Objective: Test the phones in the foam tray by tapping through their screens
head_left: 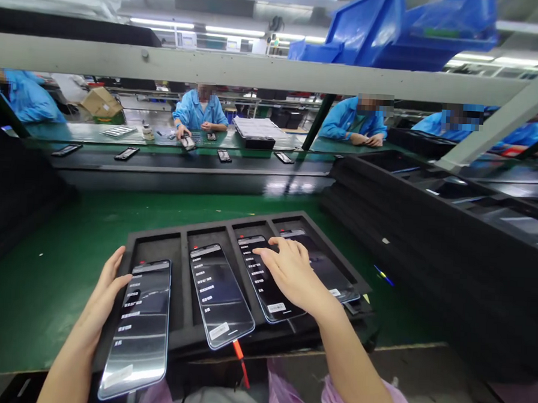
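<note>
A black foam tray (183,251) with slots lies on the green bench in front of me. Several phones rest in it with lit screens showing menu text. My left hand (104,295) cups the left edge of the leftmost phone (140,327), fingers curled along its side. My right hand (292,269) lies flat and open over the third phone (264,285), fingertips touching its screen, partly covering the fourth phone (326,270). The second phone (219,295) lies untouched between my hands. A red cable (241,359) hangs below it at the tray's front.
A tall stack of black foam trays (430,222) stands at the right. A dark conveyor (185,167) carrying loose phones runs across behind the bench. Several people in blue coats sit on its far side. Blue bins (386,33) sit on the overhead shelf.
</note>
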Available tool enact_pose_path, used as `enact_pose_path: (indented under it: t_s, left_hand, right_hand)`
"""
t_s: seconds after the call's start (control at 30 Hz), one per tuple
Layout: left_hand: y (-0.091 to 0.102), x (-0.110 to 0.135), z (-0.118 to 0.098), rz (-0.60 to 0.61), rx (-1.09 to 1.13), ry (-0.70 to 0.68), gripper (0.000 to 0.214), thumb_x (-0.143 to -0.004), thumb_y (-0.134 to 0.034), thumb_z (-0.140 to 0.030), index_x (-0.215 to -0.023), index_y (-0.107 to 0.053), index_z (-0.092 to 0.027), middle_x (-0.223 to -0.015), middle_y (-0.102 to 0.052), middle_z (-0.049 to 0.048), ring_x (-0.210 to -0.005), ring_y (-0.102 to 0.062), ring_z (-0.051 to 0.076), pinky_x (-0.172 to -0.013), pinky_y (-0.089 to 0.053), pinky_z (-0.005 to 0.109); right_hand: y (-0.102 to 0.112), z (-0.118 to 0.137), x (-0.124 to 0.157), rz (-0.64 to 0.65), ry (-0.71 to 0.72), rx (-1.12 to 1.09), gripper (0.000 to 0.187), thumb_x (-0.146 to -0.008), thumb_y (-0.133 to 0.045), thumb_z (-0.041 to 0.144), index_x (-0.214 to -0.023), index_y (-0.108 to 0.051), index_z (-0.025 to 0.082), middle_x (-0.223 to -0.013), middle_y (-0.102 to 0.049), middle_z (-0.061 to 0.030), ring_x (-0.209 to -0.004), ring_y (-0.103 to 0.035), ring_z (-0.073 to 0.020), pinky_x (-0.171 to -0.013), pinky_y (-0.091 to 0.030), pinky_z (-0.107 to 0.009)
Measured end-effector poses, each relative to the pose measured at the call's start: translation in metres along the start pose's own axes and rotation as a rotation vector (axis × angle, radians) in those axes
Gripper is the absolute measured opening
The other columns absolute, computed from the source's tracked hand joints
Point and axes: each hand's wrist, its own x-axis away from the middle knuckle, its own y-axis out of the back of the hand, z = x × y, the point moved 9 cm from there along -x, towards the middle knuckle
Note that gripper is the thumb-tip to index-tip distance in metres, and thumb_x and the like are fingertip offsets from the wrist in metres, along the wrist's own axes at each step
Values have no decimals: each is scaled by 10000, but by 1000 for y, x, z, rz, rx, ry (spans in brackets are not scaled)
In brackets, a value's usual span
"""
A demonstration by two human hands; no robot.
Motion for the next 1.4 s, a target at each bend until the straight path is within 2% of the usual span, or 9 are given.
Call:
enact_pose_path:
  t_s: [0.2,0.43,0.6,0.7,0.87,1.07,1.17,1.3,1.4]
  left_hand:
    - [2,-10,8,24,25,-22,713,-691,-582,-338,-1356,-347,-234,-1468,-309,75,-1360,-253,237,-1127,-173,367]
    - [-1,-5,2,48,29,-21,711,-675,-540,-274,-1357,-351,-209,-1466,-316,54,-1363,-248,229,-1106,-235,310]
    - [-2,-3,1,82,40,-20,730,-648,-515,-244,-1359,-353,-213,-1450,-349,39,-1359,-258,241,-1069,-317,324]
    - [-2,-2,1,86,32,-17,742,-635,-534,-224,-1355,-356,-202,-1435,-372,52,-1360,-253,256,-1066,-326,346]
    - [-4,0,0,89,23,-30,760,-641,-544,-204,-1370,-328,-217,-1440,-362,55,-1335,-309,256,-1070,-320,352]
    - [-1,-4,3,49,21,-29,687,-695,-537,-277,-1353,-349,-220,-1464,-322,38,-1378,-205,238,-1120,-218,341]
    - [0,-6,4,33,1,-21,664,-705,-540,-291,-1343,-371,-214,-1462,-326,38,-1383,-189,226,-1136,-155,326]
    - [5,-6,5,-9,-19,-62,611,-752,-528,-323,-1341,-393,-238,-1441,-363,23,-1366,-242,199,-1132,-159,295]
    - [8,-7,16,-33,26,-40,604,-785,-516,-363,-1360,-376,-244,-1432,-379,43,-1349,-285,220,-1127,-197,349]
  right_hand:
    - [-10,4,-8,9,11,91,502,-969,-181,331,-1061,-669,260,-1236,-524,-120,-1242,-411,-250,-1037,-260,-564]
    - [-23,79,-10,86,332,28,451,-973,-208,343,-1205,-593,304,-1251,-533,-99,-1227,-430,-238,-1036,-292,-531]
    - [-40,84,-23,83,362,89,468,-963,-213,383,-1154,-631,294,-1258,-525,-116,-1202,-457,-254,-1031,-276,-562]
    - [-37,80,-23,41,373,94,483,-961,-199,413,-1178,-615,300,-1256,-532,-111,-1215,-448,-257,-1031,-274,-564]
    - [-9,46,-14,-100,273,80,527,-948,-158,471,-1215,-588,324,-1250,-536,-99,-1216,-443,-271,-1015,-288,-560]
    - [27,-55,2,-281,-35,82,581,-925,-153,500,-1109,-666,299,-1137,-591,-98,-1086,-530,-283,-930,-367,-510]
    - [35,-90,11,-312,-158,70,596,-921,-161,476,-1008,-713,267,-1079,-611,-99,-1004,-564,-276,-894,-390,-491]
    - [31,-105,13,-260,-235,27,589,-929,-169,432,-959,-726,243,-1048,-617,-94,-993,-567,-258,-915,-389,-465]
    - [23,-104,7,-176,-248,58,543,-939,-170,391,-1044,-692,286,-1079,-600,-82,-1068,-533,-248,-976,-349,-471]
